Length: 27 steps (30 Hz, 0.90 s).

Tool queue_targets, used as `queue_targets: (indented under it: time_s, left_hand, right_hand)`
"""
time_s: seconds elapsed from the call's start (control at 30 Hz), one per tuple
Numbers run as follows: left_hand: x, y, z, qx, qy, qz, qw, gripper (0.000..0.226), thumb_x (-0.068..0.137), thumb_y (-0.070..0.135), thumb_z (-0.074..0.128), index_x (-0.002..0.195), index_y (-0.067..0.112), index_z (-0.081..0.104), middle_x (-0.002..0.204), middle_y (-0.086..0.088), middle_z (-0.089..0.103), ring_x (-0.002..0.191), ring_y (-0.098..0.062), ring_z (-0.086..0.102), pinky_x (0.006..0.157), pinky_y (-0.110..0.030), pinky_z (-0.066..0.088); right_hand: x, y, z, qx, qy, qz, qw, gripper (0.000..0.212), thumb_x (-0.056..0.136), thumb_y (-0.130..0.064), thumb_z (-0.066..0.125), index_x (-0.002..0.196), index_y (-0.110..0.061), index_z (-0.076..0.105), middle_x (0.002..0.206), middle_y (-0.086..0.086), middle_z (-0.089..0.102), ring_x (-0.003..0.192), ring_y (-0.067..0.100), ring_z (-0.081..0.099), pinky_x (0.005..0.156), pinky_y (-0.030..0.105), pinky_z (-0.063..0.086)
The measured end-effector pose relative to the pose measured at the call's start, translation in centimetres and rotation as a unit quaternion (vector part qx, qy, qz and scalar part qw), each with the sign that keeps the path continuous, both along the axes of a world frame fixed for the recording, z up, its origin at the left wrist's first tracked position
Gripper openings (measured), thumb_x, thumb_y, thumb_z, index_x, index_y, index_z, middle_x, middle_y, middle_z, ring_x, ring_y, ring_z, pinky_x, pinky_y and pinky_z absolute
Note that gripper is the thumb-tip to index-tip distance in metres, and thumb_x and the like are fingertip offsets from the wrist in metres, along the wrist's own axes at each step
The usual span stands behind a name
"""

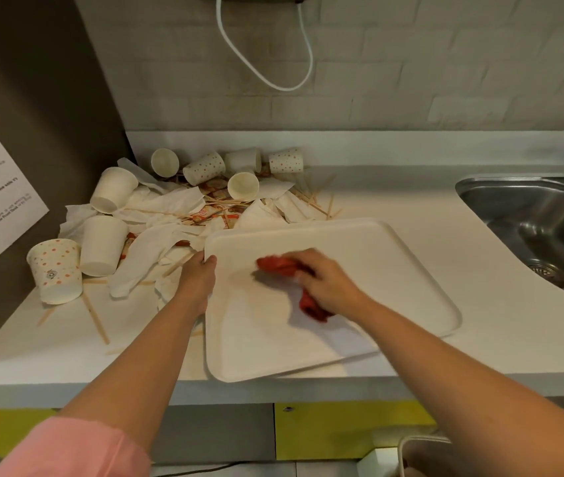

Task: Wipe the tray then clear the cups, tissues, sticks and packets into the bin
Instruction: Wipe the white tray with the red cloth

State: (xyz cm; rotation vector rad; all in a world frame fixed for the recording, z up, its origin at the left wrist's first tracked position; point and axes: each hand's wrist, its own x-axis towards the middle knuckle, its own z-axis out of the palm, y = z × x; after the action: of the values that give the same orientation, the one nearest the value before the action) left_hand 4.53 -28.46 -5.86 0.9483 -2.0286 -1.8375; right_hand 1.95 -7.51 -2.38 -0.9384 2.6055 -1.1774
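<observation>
On your left the litter lies in one heap on the white table [411,204]: paper cups [101,244] mostly tipped over, crumpled tissues [149,253], wooden sticks [96,320] and small printed packets [211,194]. It touches the far left corner of the tray [439,304]. Your left hand [198,273] is beside this heap and grips the tray's left rim, thumb over the edge, so it holds the tray in place.

The tray lies flat with its long axis running from left to right, a little turned, and its near left corner reaches the front edge of the table. Your right hand [325,280] is over the middle of the tray, fingers closed on a red cloth [277,265] that presses on the surface (the cloth is blurred). I judge that the wiping step is in progress. The bare right half lies away from the cloth, along the long axis, so the right arm has the reach.

Further right is a steel sink [542,228]. Behind is a tiled wall. I cannot say where the bin is.
</observation>
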Motion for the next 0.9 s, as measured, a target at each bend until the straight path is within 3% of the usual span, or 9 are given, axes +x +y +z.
queue_targets:
  time_s: [0.13, 0.3, 0.5, 0.63, 0.9]
  left_hand:
    - [0.1, 0.1, -0.2, -0.047, -0.008, -0.017, 0.999, 0.034, 0.1, 0.018, 0.036, 0.129, 0.012, 0.052, 0.12, -0.007, 0.059, 0.104, -0.023, 0.056, 0.088, -0.031, 0.043]
    - [0.1, 0.2, -0.4, -0.081, 0.009, -0.019, 0.997, 0.036, 0.102, 0.023, 0.034, 0.131, 0.011, 0.051, 0.125, -0.005, 0.057, 0.112, -0.023, 0.053, 0.087, -0.026, 0.038]
    - [0.2, 0.3, -0.5, -0.083, 0.034, -0.018, 0.996, 0.032, 0.101, 0.019, 0.037, 0.128, 0.013, 0.054, 0.113, -0.002, 0.059, 0.098, -0.016, 0.054, 0.081, -0.026, 0.039]
    - [0.2, 0.2, -0.7, -0.075, 0.04, -0.014, 0.996, 0.031, 0.101, 0.019, 0.038, 0.127, 0.014, 0.055, 0.11, -0.001, 0.061, 0.097, -0.016, 0.056, 0.08, -0.026, 0.04]
    - [0.6, 0.0, -0.9, -0.078, 0.042, -0.022, 0.996, 0.035, 0.101, 0.026, 0.037, 0.128, 0.014, 0.055, 0.117, -0.003, 0.062, 0.106, -0.02, 0.058, 0.084, -0.027, 0.043]
  right_hand:
    - [-5.7, 3.5, 0.0, -0.018, -0.028, -0.196, 0.98, 0.032, 0.092, 0.002, 0.042, 0.116, -0.005, 0.062, 0.112, 0.011, 0.061, 0.098, 0.02, 0.057, 0.076, 0.012, 0.036]
    - [-10.7, 4.9, -2.0, 0.166, -0.029, -0.32, 0.932, 0.033, 0.093, -0.01, 0.042, 0.124, -0.001, 0.051, 0.132, 0.021, 0.04, 0.117, 0.038, 0.044, 0.097, 0.037, 0.037]
    - [-11.8, 1.7, -2.1, 0.259, 0.019, -0.274, 0.926, 0.037, 0.097, -0.015, 0.036, 0.13, -0.001, 0.043, 0.13, 0.018, 0.04, 0.12, 0.035, 0.036, 0.096, 0.039, 0.037]
    - [-10.7, -0.7, -2.2, 0.274, 0.077, -0.218, 0.934, 0.036, 0.097, -0.011, 0.032, 0.131, -0.002, 0.043, 0.132, 0.017, 0.041, 0.118, 0.034, 0.038, 0.096, 0.037, 0.037]
    - [-7.3, -7.6, -2.0, 0.251, 0.136, -0.067, 0.956, 0.037, 0.099, -0.02, 0.036, 0.134, -0.009, 0.042, 0.136, 0.014, 0.042, 0.12, 0.032, 0.039, 0.099, 0.039, 0.037]
